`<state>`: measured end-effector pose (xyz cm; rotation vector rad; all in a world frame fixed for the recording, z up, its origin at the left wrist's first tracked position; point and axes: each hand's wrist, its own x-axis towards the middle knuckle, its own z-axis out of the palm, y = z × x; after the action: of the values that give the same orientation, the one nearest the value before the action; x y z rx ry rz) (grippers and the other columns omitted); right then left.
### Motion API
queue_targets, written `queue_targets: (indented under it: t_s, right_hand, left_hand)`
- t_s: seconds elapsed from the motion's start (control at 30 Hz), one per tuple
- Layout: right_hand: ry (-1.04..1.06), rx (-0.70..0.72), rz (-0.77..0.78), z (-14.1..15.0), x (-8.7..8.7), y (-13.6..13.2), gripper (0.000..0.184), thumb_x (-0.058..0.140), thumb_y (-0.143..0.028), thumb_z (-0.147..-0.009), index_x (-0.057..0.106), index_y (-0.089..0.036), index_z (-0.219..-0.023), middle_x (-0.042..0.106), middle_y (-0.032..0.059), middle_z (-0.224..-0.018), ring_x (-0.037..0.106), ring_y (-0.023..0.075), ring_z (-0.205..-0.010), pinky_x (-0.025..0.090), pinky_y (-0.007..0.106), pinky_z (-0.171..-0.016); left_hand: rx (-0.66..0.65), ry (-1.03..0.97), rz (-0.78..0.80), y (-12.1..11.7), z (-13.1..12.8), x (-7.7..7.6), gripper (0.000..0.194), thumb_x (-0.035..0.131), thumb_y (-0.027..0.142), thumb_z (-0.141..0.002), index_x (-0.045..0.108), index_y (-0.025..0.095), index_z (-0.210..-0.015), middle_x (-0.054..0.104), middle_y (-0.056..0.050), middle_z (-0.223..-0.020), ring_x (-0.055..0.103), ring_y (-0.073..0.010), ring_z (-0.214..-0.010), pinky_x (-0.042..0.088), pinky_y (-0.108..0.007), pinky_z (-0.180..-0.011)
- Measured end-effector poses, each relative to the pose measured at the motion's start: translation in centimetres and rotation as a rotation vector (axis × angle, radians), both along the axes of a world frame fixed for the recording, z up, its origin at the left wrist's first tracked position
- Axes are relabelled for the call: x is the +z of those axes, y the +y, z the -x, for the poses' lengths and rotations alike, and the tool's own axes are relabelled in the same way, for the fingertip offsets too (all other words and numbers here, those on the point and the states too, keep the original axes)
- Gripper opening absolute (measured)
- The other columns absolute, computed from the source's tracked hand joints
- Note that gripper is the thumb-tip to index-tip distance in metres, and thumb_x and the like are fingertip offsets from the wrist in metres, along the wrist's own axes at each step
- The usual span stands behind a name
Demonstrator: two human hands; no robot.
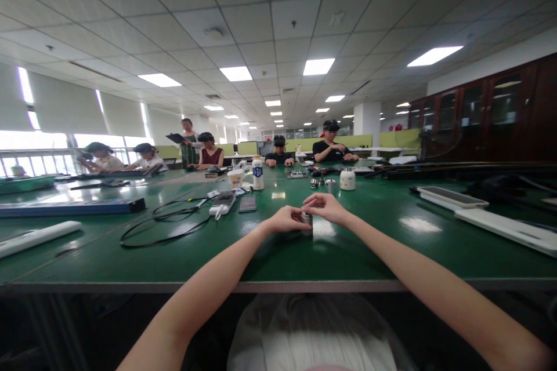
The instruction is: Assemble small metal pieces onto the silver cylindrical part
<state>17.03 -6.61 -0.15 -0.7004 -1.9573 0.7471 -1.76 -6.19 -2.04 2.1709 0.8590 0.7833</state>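
Note:
A small grey metal cylinder (307, 225) stands upright on the green table, close in front of me. My left hand (285, 220) is closed around its left side, thumb and fingers against it. Over its top, my right hand (327, 207) has its fingertips pinched together; whatever is between them is too small to make out. Beyond my hands are a second small metal cylinder (331, 185) and a white rounded bottle (347, 179). Several small metal parts (317, 183) lie beside them.
To the left are a white handheld device (223, 202), a looped black cable (152, 221), a dark flat square (248, 203) and a white-and-blue bottle (258, 174). A long white bar (507, 229) and a phone-like slab (452, 196) lie right. Several people sit across the table.

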Motion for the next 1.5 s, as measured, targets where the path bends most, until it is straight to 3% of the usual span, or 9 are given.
queue_targets:
  t_s: [0.17,0.43,0.57,0.77,0.9,0.97,1.1,1.2,1.5]
  right_hand:
    - [-0.04,-0.009,-0.015,0.1,0.1,-0.3,0.037,0.074,-0.038,-0.063,0.064,-0.015,-0.091,0.072,0.0069,-0.078,0.068,0.0197,-0.075,0.054,0.031,-0.071]
    - [0.023,-0.165,-0.022,1.2,-0.6,0.5,0.042,0.078,-0.041,-0.056,0.062,-0.015,-0.086,0.064,0.0006,-0.057,0.061,0.0147,-0.053,0.049,0.024,-0.05]
    - [0.041,-0.19,-0.019,1.4,-1.0,0.8,0.043,0.078,-0.041,-0.055,0.062,-0.016,-0.086,0.063,-0.0004,-0.054,0.059,0.0141,-0.049,0.048,0.024,-0.047]
    - [0.091,-0.122,-0.014,1.0,-0.3,0.2,0.042,0.078,-0.039,-0.056,0.061,-0.017,-0.087,0.069,0.0041,-0.066,0.067,0.0199,-0.064,0.053,0.03,-0.061]
    - [0.183,-0.268,-0.124,-0.2,0.0,1.0,0.04,0.076,-0.042,-0.059,0.06,-0.017,-0.085,0.071,0.0061,-0.071,0.068,0.0226,-0.072,0.054,0.035,-0.069]
    - [0.169,-0.295,-0.067,-1.3,-0.4,1.9,0.042,0.077,-0.04,-0.058,0.061,-0.016,-0.088,0.071,0.0072,-0.072,0.068,0.0233,-0.074,0.054,0.035,-0.07]
    - [-0.028,-0.203,0.181,-3.6,-1.8,3.5,0.044,0.081,-0.031,-0.054,0.064,-0.013,-0.09,0.072,0.0098,-0.075,0.069,0.0236,-0.076,0.054,0.035,-0.073]
    - [-0.107,-0.14,0.277,-4.3,-2.6,4.0,0.043,0.083,-0.028,-0.052,0.065,-0.014,-0.088,0.073,0.0094,-0.077,0.069,0.0235,-0.079,0.054,0.035,-0.075]
    - [-0.169,-0.063,0.284,-3.7,-2.6,4.0,0.039,0.082,-0.031,-0.05,0.071,-0.013,-0.082,0.073,0.0089,-0.081,0.068,0.0236,-0.084,0.053,0.035,-0.083]
  left_hand:
    - [0.017,0.032,-0.03,-0.3,0.0,0.3,0.053,0.074,0.043,-0.059,0.066,0.008,-0.099,0.066,-0.006,-0.073,0.059,-0.0143,-0.064,0.043,-0.023,-0.059]
    - [0.044,0.067,-0.08,-0.5,0.0,0.4,0.05,0.073,0.046,-0.059,0.068,0.006,-0.089,0.064,-0.005,-0.066,0.054,-0.0123,-0.057,0.039,-0.022,-0.054]
    - [0.025,0.068,-0.074,-0.5,0.0,0.4,0.051,0.072,0.046,-0.06,0.067,0.006,-0.092,0.064,-0.004,-0.065,0.054,-0.0119,-0.055,0.038,-0.022,-0.052]
    - [-0.002,0.021,-0.035,-0.4,0.0,0.3,0.053,0.074,0.042,-0.06,0.066,0.008,-0.098,0.066,-0.006,-0.073,0.058,-0.0136,-0.062,0.042,-0.022,-0.057]
    - [-0.005,0.006,0.016,-0.4,-0.1,0.3,0.052,0.075,0.041,-0.059,0.066,0.008,-0.098,0.067,-0.009,-0.082,0.062,-0.016,-0.07,0.045,-0.024,-0.063]
    - [-0.003,0.011,0.026,-0.5,-0.1,0.3,0.054,0.076,0.041,-0.058,0.065,0.008,-0.1,0.068,-0.009,-0.084,0.063,-0.0169,-0.073,0.046,-0.024,-0.065]
    - [-0.024,0.024,0.035,-0.6,0.0,0.4,0.053,0.074,0.043,-0.06,0.065,0.009,-0.099,0.068,-0.01,-0.085,0.063,-0.0178,-0.075,0.046,-0.024,-0.065]
    - [-0.017,0.025,0.035,-0.5,0.0,0.4,0.053,0.075,0.043,-0.059,0.065,0.009,-0.098,0.069,-0.01,-0.086,0.064,-0.0186,-0.077,0.046,-0.024,-0.066]
    - [-0.014,0.017,0.054,-0.6,0.0,0.6,0.054,0.076,0.041,-0.058,0.065,0.008,-0.099,0.069,-0.011,-0.088,0.064,-0.0183,-0.077,0.047,-0.025,-0.068]
